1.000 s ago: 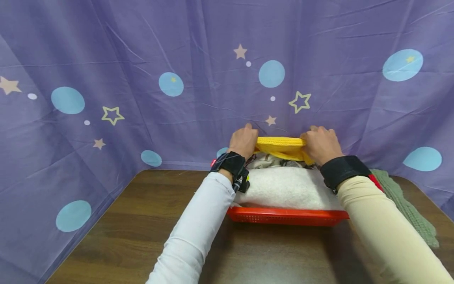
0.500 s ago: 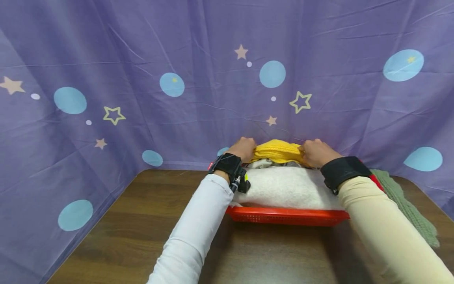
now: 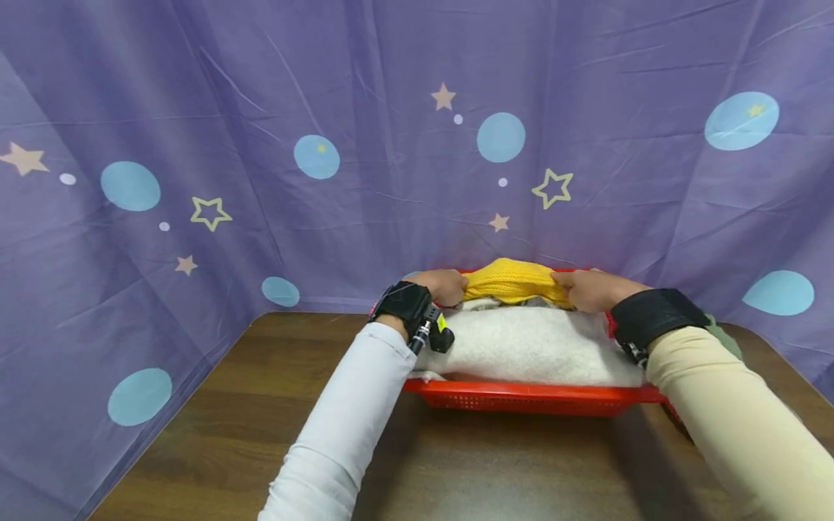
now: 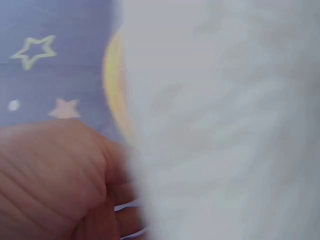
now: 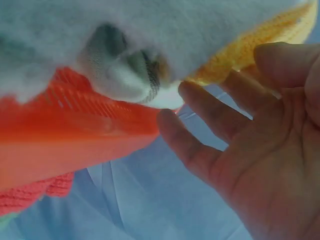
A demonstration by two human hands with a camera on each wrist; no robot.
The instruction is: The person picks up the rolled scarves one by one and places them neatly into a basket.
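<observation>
A yellow knitted cloth lies bunched at the back of a red plastic basket. In front of it, a thick white fleecy cloth fills the basket. My left hand is at the yellow cloth's left end; in the left wrist view, white fabric hides its fingertips. At the other end, my right hand touches the yellow cloth. The right wrist view shows its fingers spread and fairly straight, beside a pale patterned cloth hanging over the basket's edge.
A green cloth lies right of the basket, mostly behind the right forearm. Red knitted fabric shows below the basket in the right wrist view. Behind the brown wooden table hangs a purple curtain.
Both hands have come down and moved outward. The yellow cloth, held up by its two ends a second ago, has sunk onto the pile. The basket's red back rim now shows.
</observation>
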